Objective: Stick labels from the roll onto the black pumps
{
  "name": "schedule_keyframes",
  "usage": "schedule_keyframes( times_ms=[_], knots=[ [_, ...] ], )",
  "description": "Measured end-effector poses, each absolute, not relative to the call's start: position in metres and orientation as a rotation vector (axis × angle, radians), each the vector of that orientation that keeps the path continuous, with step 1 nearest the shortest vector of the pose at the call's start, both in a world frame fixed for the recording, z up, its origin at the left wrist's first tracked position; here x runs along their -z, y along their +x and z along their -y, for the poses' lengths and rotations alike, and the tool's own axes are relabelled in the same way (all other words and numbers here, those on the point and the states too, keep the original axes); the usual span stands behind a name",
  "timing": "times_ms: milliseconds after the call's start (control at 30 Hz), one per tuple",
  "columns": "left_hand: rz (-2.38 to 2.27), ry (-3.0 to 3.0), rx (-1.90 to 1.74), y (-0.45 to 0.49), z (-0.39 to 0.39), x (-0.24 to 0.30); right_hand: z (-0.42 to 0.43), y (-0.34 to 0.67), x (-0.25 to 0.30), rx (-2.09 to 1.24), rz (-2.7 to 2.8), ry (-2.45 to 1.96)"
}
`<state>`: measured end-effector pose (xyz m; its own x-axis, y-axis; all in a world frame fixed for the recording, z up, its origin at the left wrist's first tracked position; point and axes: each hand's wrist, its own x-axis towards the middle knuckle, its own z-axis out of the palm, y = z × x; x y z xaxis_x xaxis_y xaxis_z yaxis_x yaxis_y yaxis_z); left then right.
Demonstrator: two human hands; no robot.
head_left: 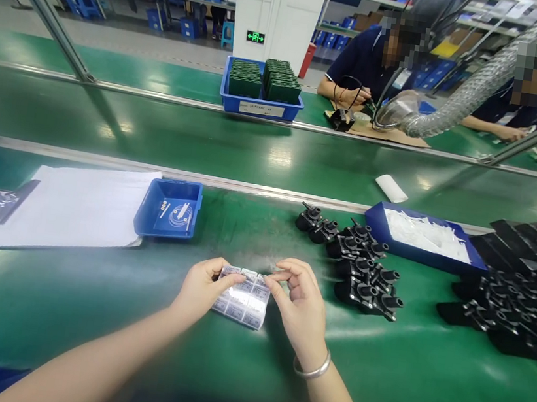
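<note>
A small sheet of silvery-white printed labels [246, 303] is held above the green bench, tilted towards me. My left hand [202, 288] grips its upper left edge, thumb on the front face. At the upper right corner, the thumb and forefinger of my right hand [302, 304] pinch the sheet's edge; whether a single label has come loose there I cannot make out. Printing on the labels is too small to read. Right of my hands stand several black plastic housings [363, 269] with round spouts, grouped in rows.
At left lie a clipboard with white paper [85, 203] and a blue bin [165, 230] holding small parts. A blue box of white strips [426, 238] and more black housings [506, 311] are at right. Beyond, a blue crate [261, 109] holds green boards; co-workers sit opposite.
</note>
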<state>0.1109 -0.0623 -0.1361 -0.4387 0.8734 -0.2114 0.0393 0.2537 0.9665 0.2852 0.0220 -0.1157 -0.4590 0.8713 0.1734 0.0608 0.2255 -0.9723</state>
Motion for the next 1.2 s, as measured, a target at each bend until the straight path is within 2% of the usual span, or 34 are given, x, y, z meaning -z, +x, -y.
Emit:
schedule_keyframes(
  times_ms=[67,100,267,333,567,933,1133,1200],
  knots=[
    [-1.691,0.810,-1.279,0.111,0.062,0.138,-0.018,0.288,0.109,-1.090,1.854,-0.800],
    [-1.682,0.795,-1.280,0.111,0.062,0.139,-0.016,0.289,0.105,-1.084,1.847,-0.764],
    [-1.706,0.864,-1.284,0.111,0.063,0.141,-0.014,0.283,0.094,-1.777,1.483,-0.882],
    [-1.762,0.949,-1.279,0.111,0.065,0.139,-0.013,0.277,0.096,-1.937,1.470,-0.954],
    [-1.665,1.066,-1.227,0.112,0.067,0.132,-0.014,0.265,0.111,-1.734,1.563,-0.995],
    [-1.557,0.911,-1.273,0.113,0.067,0.132,-0.017,0.275,0.111,-1.830,1.499,-1.035],
    [-1.498,0.860,-1.292,0.114,0.065,0.137,-0.009,0.273,0.109,-1.600,1.691,-0.985],
    [-1.494,0.865,-1.298,0.113,0.064,0.139,-0.007,0.278,0.102,-1.659,1.689,-0.937]
  ],
)
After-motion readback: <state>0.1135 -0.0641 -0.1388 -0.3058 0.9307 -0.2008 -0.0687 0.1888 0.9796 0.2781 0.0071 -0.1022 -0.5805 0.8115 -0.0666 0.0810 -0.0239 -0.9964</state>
